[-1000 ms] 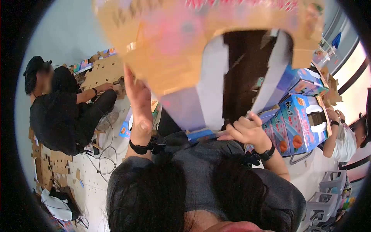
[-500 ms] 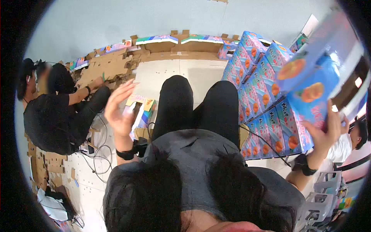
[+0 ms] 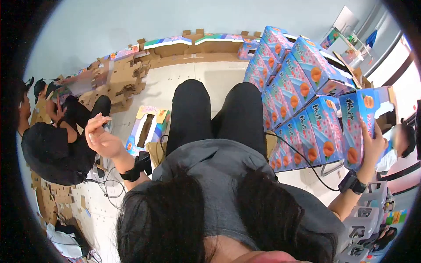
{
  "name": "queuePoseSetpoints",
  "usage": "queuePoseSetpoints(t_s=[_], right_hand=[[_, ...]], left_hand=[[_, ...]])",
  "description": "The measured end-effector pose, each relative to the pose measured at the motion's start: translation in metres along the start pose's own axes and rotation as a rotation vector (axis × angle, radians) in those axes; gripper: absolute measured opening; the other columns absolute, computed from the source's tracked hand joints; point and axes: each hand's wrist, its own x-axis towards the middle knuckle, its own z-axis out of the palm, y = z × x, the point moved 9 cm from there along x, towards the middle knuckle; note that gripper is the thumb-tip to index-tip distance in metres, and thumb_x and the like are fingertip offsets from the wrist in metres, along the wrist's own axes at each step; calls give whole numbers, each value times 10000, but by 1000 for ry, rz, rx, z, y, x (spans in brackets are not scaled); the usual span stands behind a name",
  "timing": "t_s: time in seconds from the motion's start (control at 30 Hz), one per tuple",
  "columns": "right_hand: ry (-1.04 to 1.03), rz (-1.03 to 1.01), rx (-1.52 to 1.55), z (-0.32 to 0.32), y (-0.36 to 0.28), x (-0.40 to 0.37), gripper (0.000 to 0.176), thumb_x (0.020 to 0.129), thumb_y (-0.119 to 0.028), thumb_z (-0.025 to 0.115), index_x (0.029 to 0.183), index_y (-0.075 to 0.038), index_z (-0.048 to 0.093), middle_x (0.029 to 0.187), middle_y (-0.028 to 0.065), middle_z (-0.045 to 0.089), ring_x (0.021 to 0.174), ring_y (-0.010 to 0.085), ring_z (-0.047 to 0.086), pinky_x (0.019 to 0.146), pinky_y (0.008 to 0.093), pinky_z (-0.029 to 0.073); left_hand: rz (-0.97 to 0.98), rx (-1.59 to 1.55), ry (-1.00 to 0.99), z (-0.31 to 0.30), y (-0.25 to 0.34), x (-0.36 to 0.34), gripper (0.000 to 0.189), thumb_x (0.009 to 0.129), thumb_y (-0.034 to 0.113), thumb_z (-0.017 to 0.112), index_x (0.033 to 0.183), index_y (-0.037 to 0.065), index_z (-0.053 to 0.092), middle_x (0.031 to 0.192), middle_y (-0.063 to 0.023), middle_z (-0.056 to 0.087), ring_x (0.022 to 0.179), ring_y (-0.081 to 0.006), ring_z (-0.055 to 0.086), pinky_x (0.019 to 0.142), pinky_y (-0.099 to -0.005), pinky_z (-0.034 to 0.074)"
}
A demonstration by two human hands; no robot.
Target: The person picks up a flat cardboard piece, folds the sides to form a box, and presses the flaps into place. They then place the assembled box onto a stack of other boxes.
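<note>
At the right, my right hand (image 3: 373, 142) grips the near side of a blue and pink peach-printed carton (image 3: 356, 116), fingers on its printed face. This carton stands upright at the near right end of a row of matching cartons (image 3: 302, 136), close beside its neighbour. My left hand (image 3: 104, 136) is raised at the left with loosely bent fingers, and I see nothing held in it. Near that hand, an open-topped carton (image 3: 147, 129) with a white and yellow upper edge sits beside my left leg.
More cartons (image 3: 302, 65) are stacked behind the row. Flattened brown cardboard (image 3: 118, 81) covers the floor at the left, near a seated person in black (image 3: 57, 151). Another person in white (image 3: 388, 160) is at the right, near grey stools (image 3: 364, 223). Cables (image 3: 107, 188) lie on the floor.
The carton in my right hand has come down from a raised, tilted position to upright at the row's end. My left hand has moved left and its fingers have curled. The view has shifted slightly.
</note>
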Motion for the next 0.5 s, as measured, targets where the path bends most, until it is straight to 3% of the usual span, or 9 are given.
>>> queuePoseSetpoints(t_s=[0.03, 0.17, 0.3, 0.4, 0.43, 0.5], right_hand=[[61, -41, 92, 10, 5, 4, 560, 813, -525, 704, 1101, -46, 716, 815, 135, 717, 736, 229, 660, 766, 323, 487], [-103, -33, 290, 23, -15, 19, 534, 826, -474, 720, 1058, 6, 708, 822, 144, 715, 744, 185, 663, 724, 314, 506], [-100, -53, 171, 44, -10, 44, 558, 835, -508, 700, 988, 28, 710, 812, 170, 705, 729, 194, 652, 706, 326, 505], [-248, -44, 95, 66, -15, 56, 627, 823, -574, 676, 976, 33, 708, 826, 206, 701, 769, 257, 679, 724, 347, 515], [-367, -7, 68, 81, -12, 58, 715, 813, -649, 625, 1031, 28, 694, 918, 257, 690, 903, 337, 684, 823, 405, 504], [-397, -10, -5, 94, -12, 54, 752, 816, -675, 592, 1079, 25, 677, 994, 274, 677, 995, 372, 656, 899, 434, 470]], left_hand=[[-17, -21, 1, -2, -4, -2, 399, 947, 321, 414, 883, -39, 572, 782, -159, 609, 735, -265, 604, 945, -443, 426], [-8, 102, -102, 11, 1, -4, 392, 948, 314, 405, 863, -31, 570, 776, -152, 592, 708, -244, 582, 919, -434, 426], [-53, 87, -114, 10, -2, -2, 378, 944, 305, 405, 839, -21, 566, 756, -142, 572, 684, -227, 559, 913, -428, 421], [-78, 67, -69, 0, -8, -3, 369, 938, 300, 412, 829, -19, 562, 742, -136, 563, 674, -219, 547, 915, -432, 418], [-88, 63, -61, -4, -10, -4, 367, 937, 298, 414, 827, -19, 561, 740, -136, 561, 671, -218, 544, 916, -433, 416], [-106, 58, -62, -9, -14, -7, 365, 933, 298, 418, 825, -20, 561, 740, -137, 561, 673, -218, 543, 920, -434, 412]])
